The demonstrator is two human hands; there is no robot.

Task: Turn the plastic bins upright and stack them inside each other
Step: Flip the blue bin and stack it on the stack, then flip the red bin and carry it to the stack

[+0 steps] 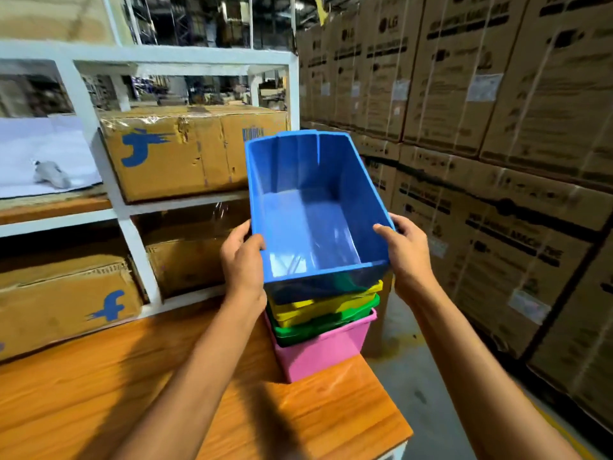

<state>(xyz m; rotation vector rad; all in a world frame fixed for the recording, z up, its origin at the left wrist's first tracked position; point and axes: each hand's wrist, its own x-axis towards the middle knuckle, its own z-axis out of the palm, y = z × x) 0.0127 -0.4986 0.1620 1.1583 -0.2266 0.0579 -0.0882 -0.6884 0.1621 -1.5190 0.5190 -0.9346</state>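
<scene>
**Blue bin held over a three-colour stack**

Both hands grip the blue bin (315, 207) by its long sides, near the end closest to the camera. The left hand (243, 260) wraps the left rim with the thumb hooked over the edge and the fingers out of sight behind the wall; the right hand (406, 247) clasps the right rim in the same manner, thumb on the inside, fingers curled round the outside. So each hand is closed on the bin, not slack.

The blue bin is open side up and tilted — its far end rises higher than its near end, and its inside is bare. Its near lower edge sits over the top of a stack: a yellow bin (318, 308) nested in a green bin (315, 328), which is in turn nested in a pink bin (323, 351). Whether the blue bin already touches the yellow one cannot be told for certain, since the blue wall hides the seam.

The pink bin stands upright on the wooden table (99, 393), near its right edge. Behind the table a white shelf frame (132, 250) holds taped cardboard boxes (172, 154) with blue logos. To the right, across a strip of grey floor, stands a wall of large brown cartons (497, 111) — stacked high and strapped.
</scene>
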